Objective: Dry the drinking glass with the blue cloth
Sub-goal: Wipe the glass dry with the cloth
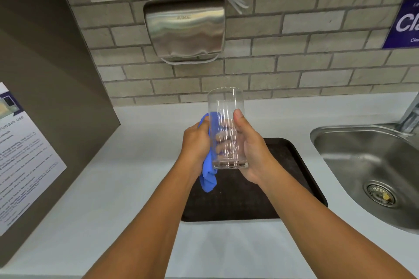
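The drinking glass (226, 128) is held upright in the air above the far edge of the dark tray (292, 179), clear of its surface. The right hand (250, 149) wraps the glass from the right, thumb up along the near side and fingers curled round the far side, showing through the clear wall; its grip is closed firmly on the glass. The left hand (196, 142) is just left of the glass, its grip closed round the blue cloth (208, 176), pressing the cloth against the glass's left wall. One bit of cloth pokes out above that hand beside the glass, and a longer tail hangs below it over the tray. The tray lies flat on the white desk (118, 188). To the tray's right, sunk into the desk, is a steel sink (353, 158). On the brick wall beyond the tray hangs a metal hand dryer (184, 29), unplugged.
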A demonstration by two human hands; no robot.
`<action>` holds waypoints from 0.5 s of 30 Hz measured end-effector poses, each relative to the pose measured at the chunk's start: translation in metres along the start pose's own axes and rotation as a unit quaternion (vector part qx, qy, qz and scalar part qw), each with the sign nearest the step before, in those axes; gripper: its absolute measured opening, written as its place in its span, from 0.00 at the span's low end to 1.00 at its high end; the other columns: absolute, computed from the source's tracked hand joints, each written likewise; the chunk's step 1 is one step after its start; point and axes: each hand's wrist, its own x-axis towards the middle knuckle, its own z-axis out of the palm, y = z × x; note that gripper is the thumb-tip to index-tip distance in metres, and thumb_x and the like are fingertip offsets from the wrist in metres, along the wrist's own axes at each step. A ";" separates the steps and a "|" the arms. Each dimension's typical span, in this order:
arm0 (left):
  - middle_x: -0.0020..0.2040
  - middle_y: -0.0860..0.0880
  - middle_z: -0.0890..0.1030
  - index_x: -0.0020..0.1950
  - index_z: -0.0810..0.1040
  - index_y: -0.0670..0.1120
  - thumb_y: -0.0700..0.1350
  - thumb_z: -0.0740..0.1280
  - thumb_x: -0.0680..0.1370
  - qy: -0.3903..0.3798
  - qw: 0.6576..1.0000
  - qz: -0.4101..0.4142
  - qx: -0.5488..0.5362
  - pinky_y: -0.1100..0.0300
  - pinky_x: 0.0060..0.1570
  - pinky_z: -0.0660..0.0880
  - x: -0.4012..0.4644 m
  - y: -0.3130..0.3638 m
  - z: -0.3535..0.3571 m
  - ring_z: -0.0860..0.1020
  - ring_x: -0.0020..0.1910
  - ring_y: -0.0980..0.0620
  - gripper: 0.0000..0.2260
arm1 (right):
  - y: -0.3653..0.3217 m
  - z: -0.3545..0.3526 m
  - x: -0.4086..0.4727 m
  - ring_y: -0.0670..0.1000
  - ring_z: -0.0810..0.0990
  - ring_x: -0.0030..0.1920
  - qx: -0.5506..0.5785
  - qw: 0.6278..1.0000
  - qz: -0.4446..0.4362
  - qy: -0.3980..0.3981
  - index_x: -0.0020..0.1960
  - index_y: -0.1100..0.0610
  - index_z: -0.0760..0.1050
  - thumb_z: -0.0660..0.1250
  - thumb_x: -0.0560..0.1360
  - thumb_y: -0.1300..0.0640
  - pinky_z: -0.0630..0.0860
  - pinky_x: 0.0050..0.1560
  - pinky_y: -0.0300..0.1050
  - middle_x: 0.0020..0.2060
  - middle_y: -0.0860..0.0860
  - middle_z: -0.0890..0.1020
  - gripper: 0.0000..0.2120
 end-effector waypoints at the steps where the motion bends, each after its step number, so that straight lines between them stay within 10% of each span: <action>1: 0.36 0.46 0.85 0.48 0.82 0.45 0.53 0.62 0.81 0.000 1.000 -0.002 -0.011 0.62 0.25 0.77 -0.001 -0.003 0.000 0.83 0.30 0.50 0.15 | -0.001 0.000 0.000 0.50 0.85 0.32 -0.004 1.000 0.002 0.001 0.42 0.52 0.87 0.69 0.66 0.34 0.80 0.34 0.44 0.34 0.51 0.86 0.22; 9: 0.47 0.49 0.84 0.45 0.78 0.59 0.55 0.59 0.81 0.042 0.996 0.074 -0.021 0.51 0.45 0.82 -0.006 -0.011 0.003 0.83 0.47 0.47 0.10 | 0.003 0.003 -0.001 0.61 0.84 0.46 -0.066 0.989 -0.007 0.133 0.52 0.59 0.81 0.70 0.65 0.31 0.80 0.59 0.63 0.46 0.61 0.81 0.32; 15: 0.53 0.49 0.79 0.63 0.75 0.51 0.55 0.57 0.82 0.105 0.983 0.141 0.055 0.69 0.35 0.74 -0.005 -0.019 0.006 0.79 0.44 0.55 0.15 | 0.010 0.000 -0.001 0.51 0.87 0.44 -0.134 0.974 -0.033 0.180 0.52 0.50 0.79 0.64 0.75 0.34 0.83 0.49 0.50 0.48 0.53 0.86 0.20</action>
